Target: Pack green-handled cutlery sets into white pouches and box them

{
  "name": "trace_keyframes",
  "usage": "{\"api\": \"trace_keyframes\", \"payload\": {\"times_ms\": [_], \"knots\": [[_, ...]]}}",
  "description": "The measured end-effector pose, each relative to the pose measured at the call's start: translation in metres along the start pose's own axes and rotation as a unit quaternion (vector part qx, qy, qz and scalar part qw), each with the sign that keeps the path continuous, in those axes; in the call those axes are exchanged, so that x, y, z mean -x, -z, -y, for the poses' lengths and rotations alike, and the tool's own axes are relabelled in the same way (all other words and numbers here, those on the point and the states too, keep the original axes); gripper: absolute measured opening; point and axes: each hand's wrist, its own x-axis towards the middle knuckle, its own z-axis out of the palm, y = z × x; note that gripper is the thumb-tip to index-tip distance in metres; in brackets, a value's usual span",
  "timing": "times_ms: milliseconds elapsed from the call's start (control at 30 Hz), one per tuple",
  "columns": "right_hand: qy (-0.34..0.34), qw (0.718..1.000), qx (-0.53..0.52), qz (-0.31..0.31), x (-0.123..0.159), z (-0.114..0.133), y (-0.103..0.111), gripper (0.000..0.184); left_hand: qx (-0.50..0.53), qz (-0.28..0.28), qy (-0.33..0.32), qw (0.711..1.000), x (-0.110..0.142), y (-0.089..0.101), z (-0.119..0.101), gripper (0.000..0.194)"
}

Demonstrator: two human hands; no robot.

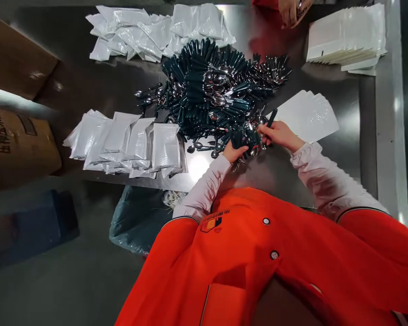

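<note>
dark-green-handled cutlery (193,86), its slim handles glossy and plastic-looking, its ends polished metal; flat grey metal table (122,90), smooth, reflective; rectangular white pouches (166,147), shiny, crinkled plastic; orange-red cloth garment (245,240), matt.

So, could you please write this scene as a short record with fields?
left hand: around a bunch of dark handles
right hand: pinching a dark-handled utensil
surface: metal table
middle: large cutlery pile, spoons among it
left side: white packets, near and far groups
right side: flat white sheets or bags
far edge: another person's hand
</note>
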Motion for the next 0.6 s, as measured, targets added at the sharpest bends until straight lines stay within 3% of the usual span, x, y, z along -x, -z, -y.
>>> {"api": "trace_keyframes", "payload": {"times_ms": [100, 267, 367, 433, 500, 600], "knots": [[-0.058, 0.995, -0.081, -0.003, 0.011, -0.003, -0.023, 0.055, 0.067, 0.005, 0.031, 0.997, 0.015, -0.006, -0.001, 0.061], [0.029, 0.999, -0.042, 0.012, 0.032, 0.005, -0.062, 0.055, 0.064, 0.087, 0.060, 0.992, 0.036, -0.012, -0.006, 0.054], [-0.001, 0.977, -0.210, -0.025, 0.046, 0.006, -0.066, 0.041, 0.106, 0.032, 0.043, 0.993, 0.046, -0.007, -0.019, 0.052], [-0.063, 0.938, -0.337, -0.059, 0.056, 0.005, -0.070, 0.045, 0.145, -0.010, -0.022, 0.989, 0.051, -0.005, -0.033, 0.051], [-0.144, 0.879, -0.455, -0.016, 0.064, 0.005, -0.079, 0.054, 0.157, -0.015, -0.081, 0.984, 0.057, -0.008, -0.046, 0.052], [-0.217, 0.766, -0.602, 0.059, 0.067, 0.011, -0.099, 0.047, 0.108, 0.017, -0.087, 0.990, 0.066, -0.020, -0.054, 0.058]]}}
